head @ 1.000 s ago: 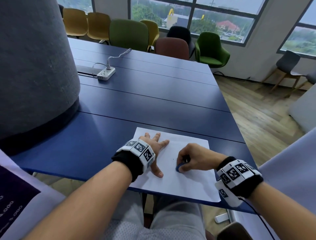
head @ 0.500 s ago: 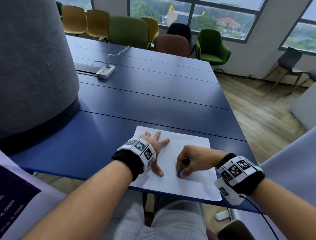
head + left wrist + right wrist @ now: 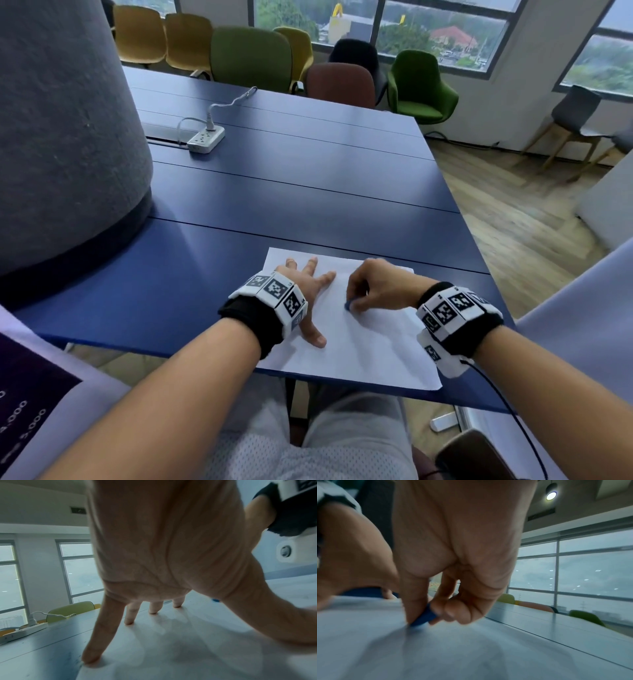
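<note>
A white sheet of paper (image 3: 370, 353) lies at the near edge of the blue table (image 3: 308, 192). My left hand (image 3: 308, 287) presses flat on the sheet's left part, its fingers (image 3: 106, 628) spread and straight. My right hand (image 3: 373, 291) pinches a small blue eraser (image 3: 348, 304) between thumb and curled fingers and holds it down on the paper. In the right wrist view the blue eraser (image 3: 424, 616) touches the sheet (image 3: 471, 655) under the fingertips. The left wrist view shows a sliver of the eraser (image 3: 215, 599) beyond my thumb.
A large grey felt-covered column (image 3: 61, 137) stands on the table at the left. A white power strip (image 3: 206, 138) with its cable lies farther back. Coloured chairs (image 3: 251, 58) line the far side. The table's right edge drops to a wooden floor (image 3: 513, 212).
My right hand has moved the eraser away from me, up the sheet, and slightly left. The left hand has stayed pressed on the paper.
</note>
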### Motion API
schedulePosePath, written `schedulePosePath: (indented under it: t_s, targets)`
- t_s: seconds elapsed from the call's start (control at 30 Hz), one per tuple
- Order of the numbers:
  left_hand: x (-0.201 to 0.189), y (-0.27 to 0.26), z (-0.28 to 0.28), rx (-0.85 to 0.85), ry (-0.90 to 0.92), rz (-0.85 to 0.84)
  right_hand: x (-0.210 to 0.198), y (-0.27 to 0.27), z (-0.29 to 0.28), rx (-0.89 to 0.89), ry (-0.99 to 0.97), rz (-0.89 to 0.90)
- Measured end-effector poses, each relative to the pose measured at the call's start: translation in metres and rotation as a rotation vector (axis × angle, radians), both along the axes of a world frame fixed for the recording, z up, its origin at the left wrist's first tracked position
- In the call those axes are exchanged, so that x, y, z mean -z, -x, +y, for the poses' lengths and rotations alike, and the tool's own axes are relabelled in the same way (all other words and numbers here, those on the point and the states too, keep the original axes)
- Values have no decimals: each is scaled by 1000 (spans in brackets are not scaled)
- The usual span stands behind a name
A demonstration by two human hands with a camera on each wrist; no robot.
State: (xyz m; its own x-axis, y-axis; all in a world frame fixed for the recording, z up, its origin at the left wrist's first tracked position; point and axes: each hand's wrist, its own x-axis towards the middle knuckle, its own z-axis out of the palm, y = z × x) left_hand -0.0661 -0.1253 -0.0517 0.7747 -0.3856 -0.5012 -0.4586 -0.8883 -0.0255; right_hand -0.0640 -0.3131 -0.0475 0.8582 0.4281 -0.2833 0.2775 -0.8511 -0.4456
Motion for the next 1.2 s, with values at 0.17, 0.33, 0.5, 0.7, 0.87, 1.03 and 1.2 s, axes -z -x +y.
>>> schedulePosePath:
  t_s: [0.17,0.33,0.5,0.7,0.87,1.03,1.2]
  targets:
    - [0,3,3,6,-4,12,4,0,-4,30,-19,-14]
    - [-5,4,4,-17,14,64,13,-1,-38,241,-146,-133]
    - [-13,-3,-6,-49,33,77,20,0,-50,360,-103,-91]
    - [-4,-4,-17,-30,51,12,11,-14,-26,242,-23,-103]
    - [0,-10,-18,-43,18,29,9,-30,-12,225,-6,-128]
    - [1,-12,-20,-54,3,44,3,-23,-7,59,53,15]
    - [2,-12,-22,-55,0,52,2,-33,-13,147,60,-55]
